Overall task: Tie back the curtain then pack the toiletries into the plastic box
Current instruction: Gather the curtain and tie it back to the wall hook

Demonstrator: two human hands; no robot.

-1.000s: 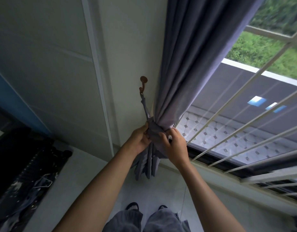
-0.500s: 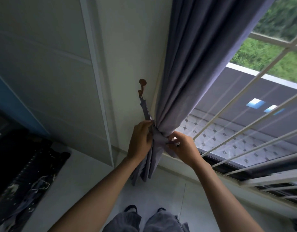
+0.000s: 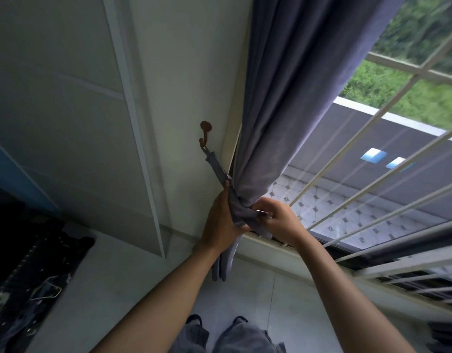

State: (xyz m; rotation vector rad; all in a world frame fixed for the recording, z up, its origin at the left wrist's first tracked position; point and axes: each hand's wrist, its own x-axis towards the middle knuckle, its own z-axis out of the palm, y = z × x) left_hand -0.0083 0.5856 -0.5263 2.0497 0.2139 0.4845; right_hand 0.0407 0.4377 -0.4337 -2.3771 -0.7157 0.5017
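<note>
A grey-purple curtain [image 3: 296,93] hangs beside the window, gathered into a bundle at its lower end. A matching fabric tieback strap [image 3: 216,165] runs down from a brown wall hook [image 3: 205,132] to the bundle. My left hand [image 3: 219,222] grips the gathered curtain and strap from the left. My right hand [image 3: 278,220] pinches the strap's free end, which shows a small metal piece, at the right of the bundle. The curtain's tail [image 3: 223,263] hangs below my hands. No toiletries or plastic box are in view.
White window bars [image 3: 372,189] slant across the right, with the sill [image 3: 270,253] just below my hands. A white panelled wall [image 3: 92,98] fills the left. A dark shelf with clutter [image 3: 28,276] sits at the lower left. My feet stand on pale floor tiles [image 3: 258,296].
Both hands have risen with the bundle. My right hand has pulled the strap's end round to the right of the curtain, and the view has tilted slightly.
</note>
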